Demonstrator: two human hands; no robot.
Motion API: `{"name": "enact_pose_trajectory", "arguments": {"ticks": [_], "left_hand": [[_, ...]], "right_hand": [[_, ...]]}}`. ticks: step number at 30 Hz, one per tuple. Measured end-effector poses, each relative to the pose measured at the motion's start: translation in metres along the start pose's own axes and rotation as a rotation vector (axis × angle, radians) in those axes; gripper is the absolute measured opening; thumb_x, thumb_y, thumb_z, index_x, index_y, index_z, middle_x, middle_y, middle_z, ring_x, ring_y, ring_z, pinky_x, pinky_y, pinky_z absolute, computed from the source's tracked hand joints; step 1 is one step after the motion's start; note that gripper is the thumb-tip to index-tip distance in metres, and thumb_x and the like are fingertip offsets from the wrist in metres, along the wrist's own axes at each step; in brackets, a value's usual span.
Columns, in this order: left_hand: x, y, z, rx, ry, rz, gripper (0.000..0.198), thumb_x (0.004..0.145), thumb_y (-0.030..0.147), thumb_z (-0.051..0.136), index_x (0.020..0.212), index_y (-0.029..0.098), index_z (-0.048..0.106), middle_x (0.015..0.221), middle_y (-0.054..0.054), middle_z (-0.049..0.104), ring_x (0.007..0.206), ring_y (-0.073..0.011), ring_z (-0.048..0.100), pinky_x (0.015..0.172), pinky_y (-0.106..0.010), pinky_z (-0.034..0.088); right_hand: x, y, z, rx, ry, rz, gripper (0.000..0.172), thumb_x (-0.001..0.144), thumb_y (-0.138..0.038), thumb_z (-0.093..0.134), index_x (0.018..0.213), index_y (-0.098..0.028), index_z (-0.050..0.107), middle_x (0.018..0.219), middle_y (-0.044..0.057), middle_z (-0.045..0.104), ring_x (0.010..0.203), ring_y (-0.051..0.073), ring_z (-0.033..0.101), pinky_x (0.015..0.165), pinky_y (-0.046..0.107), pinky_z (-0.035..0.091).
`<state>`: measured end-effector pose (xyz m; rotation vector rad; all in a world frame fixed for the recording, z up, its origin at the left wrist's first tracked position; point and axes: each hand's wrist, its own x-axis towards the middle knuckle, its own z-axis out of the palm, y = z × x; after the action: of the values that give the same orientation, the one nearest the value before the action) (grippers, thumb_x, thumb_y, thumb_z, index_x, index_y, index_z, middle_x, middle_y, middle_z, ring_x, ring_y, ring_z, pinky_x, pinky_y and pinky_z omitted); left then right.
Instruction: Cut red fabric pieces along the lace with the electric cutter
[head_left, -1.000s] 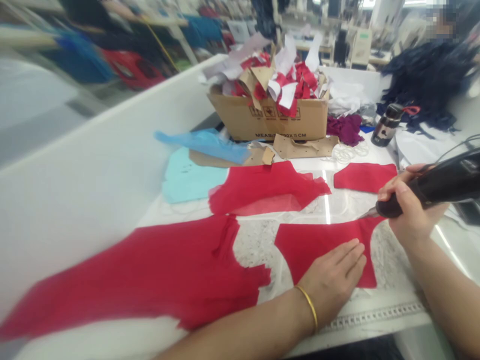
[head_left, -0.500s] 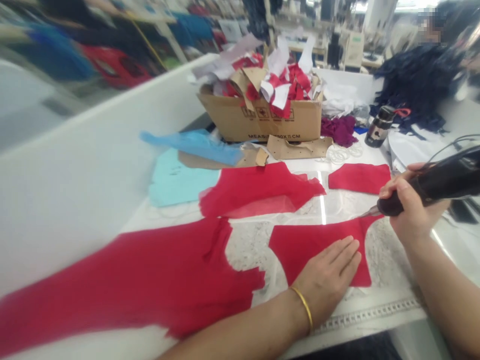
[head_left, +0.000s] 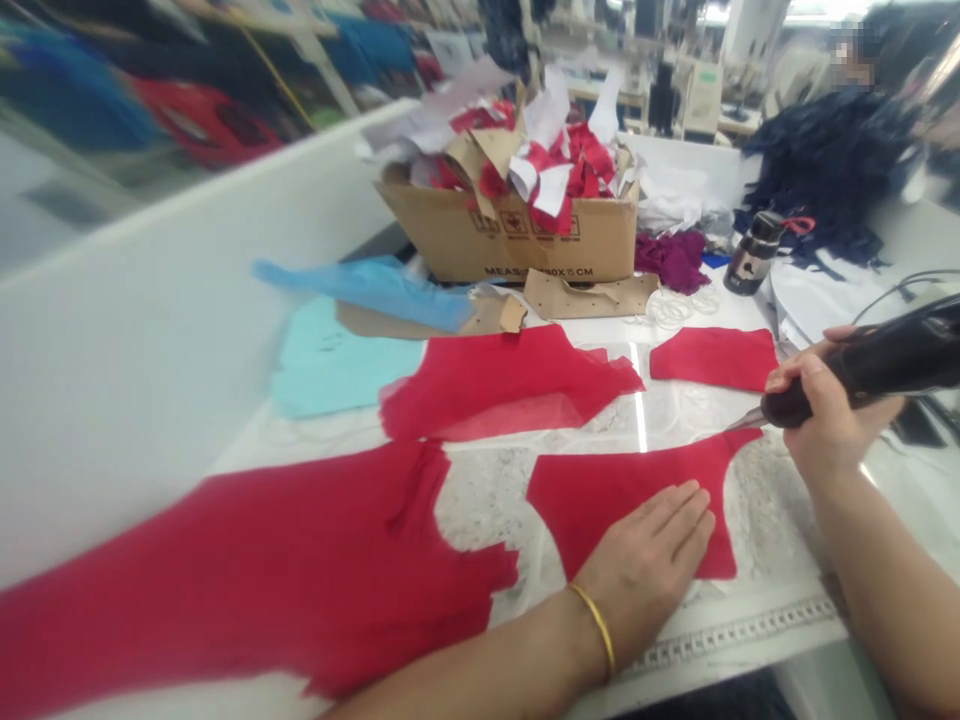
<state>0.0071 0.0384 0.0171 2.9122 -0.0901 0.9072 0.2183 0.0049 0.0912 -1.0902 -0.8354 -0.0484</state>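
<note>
My left hand (head_left: 649, 545) lies flat on a red cut fabric piece (head_left: 589, 490), fingers stretched out together, palm down. My right hand (head_left: 832, 420) is wrapped round a black corded hand tool (head_left: 892, 355) with a narrow metal tip. That tip points left and meets, or sits just over, the upper right corner of the same piece; contact cannot be made out. A large red fabric sheet (head_left: 247, 570) with ragged edges spreads to the left. Behind lie another red fabric piece (head_left: 487, 385) and a smaller red piece (head_left: 712, 358), close to my right hand.
A cardboard box (head_left: 525, 240) heaped with red and white scraps stands at the back. Blue cloth (head_left: 367, 290), a turquoise sheet (head_left: 341, 370) and a black bottle (head_left: 754, 250) are nearby. A ruler strip (head_left: 735, 635) runs along the front edge; a person stands back right beside dark fabric.
The scene has shifted slightly left as the camera turned. The tool's tip has moved a little right along the fabric corner. My left hand stays flat on the piece.
</note>
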Motion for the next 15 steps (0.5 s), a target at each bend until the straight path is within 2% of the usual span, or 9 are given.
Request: {"name": "enact_pose_trajectory", "arguments": {"ticks": [9, 15], "left_hand": [[-0.003, 0.0, 0.001, -0.015, -0.035, -0.002, 0.036, 0.1, 0.002, 0.038, 0.125, 0.002, 0.064, 0.129, -0.021, 0.07, 0.13, -0.0267, 0.063, 0.109, -0.041, 0.058], [0.0, -0.001, -0.001, 0.005, 0.021, 0.005, 0.033, 0.1, 0.001, 0.039, 0.119, 0.002, 0.066, 0.123, -0.019, 0.073, 0.121, -0.0264, 0.069, 0.105, -0.039, 0.06]], "right_hand": [[-0.005, 0.001, 0.002, -0.007, 0.005, 0.057, 0.022, 0.08, -0.028, 0.077, 0.091, -0.021, 0.059, 0.062, -0.006, 0.061, 0.049, 0.013, 0.06, 0.054, 0.03, 0.055], [0.006, -0.002, -0.001, -0.006, 0.095, 0.025, 0.024, 0.073, -0.024, 0.076, 0.091, -0.022, 0.06, 0.059, -0.009, 0.057, 0.044, 0.013, 0.057, 0.049, 0.03, 0.053]]}}
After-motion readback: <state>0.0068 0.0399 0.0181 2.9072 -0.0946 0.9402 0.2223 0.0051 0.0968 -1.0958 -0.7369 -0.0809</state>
